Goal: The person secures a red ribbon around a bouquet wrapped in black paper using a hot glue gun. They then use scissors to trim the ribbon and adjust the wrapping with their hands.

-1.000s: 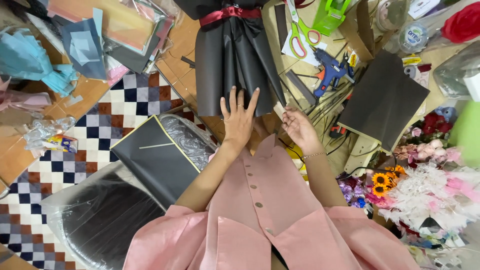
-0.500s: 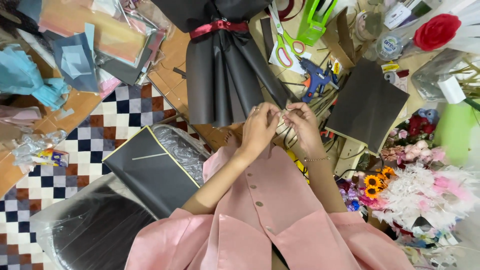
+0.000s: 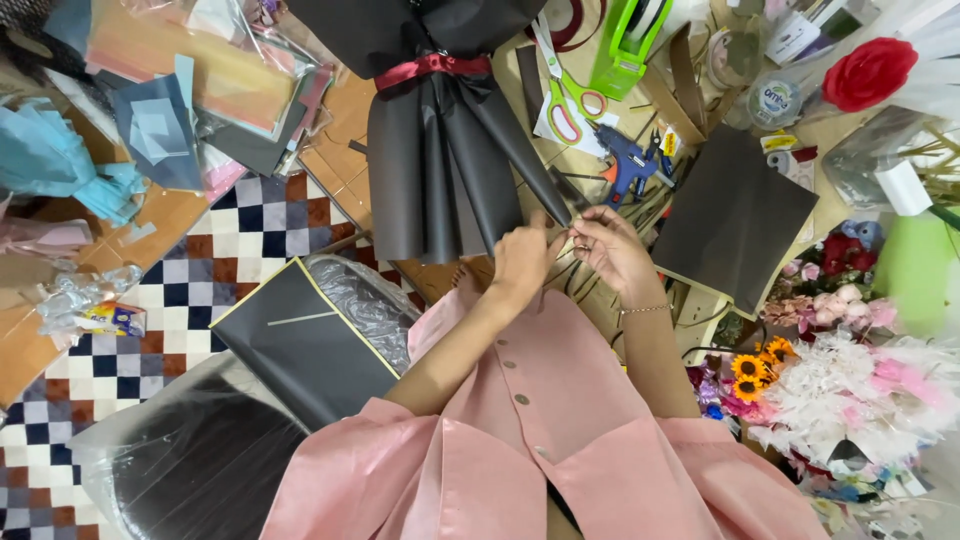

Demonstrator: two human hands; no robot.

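Head view: a seated person in a pink buttoned garment is seen from above, both hands brought close together at the lower right corner of a black paper wrap.
Black paper wrap [image 3: 440, 150]: laid flat on the counter [image 3: 345, 120], fanned into pleats and cinched near the top by a red ribbon [image 3: 425, 68].
Left hand [image 3: 522, 262]: fingers closed, pressed against the tip of the rightmost pleat; what lies between the fingertips cannot be made out.
Right hand [image 3: 612, 250]: thumb and forefinger pinched together just beside the left hand, apparently on a small pale item too small to identify; a thin bracelet is worn at the wrist.
Tools near: a blue glue gun [image 3: 628, 160] and green-handled scissors [image 3: 568, 92] are lying just beyond the hands; a green tape dispenser [image 3: 625, 45] is standing further back.
Surroundings: a loose black sheet [image 3: 735, 215] is lying to the right, a black sheet in a clear sleeve [image 3: 310, 340] to the left over a checkered floor [image 3: 175, 275], artificial flowers [image 3: 850, 380] at the right edge.
Risk, pleat: the fold is judged likely to spring open or crease if the pinch is relaxed, since the paper looks stiff.
Risk, small item: it could be dropped and lost among the clutter of wires and scraps under the hands.
Risk, glue gun: a sleeve or the paper could be touched by its nozzle, if hot, given how close it lies.
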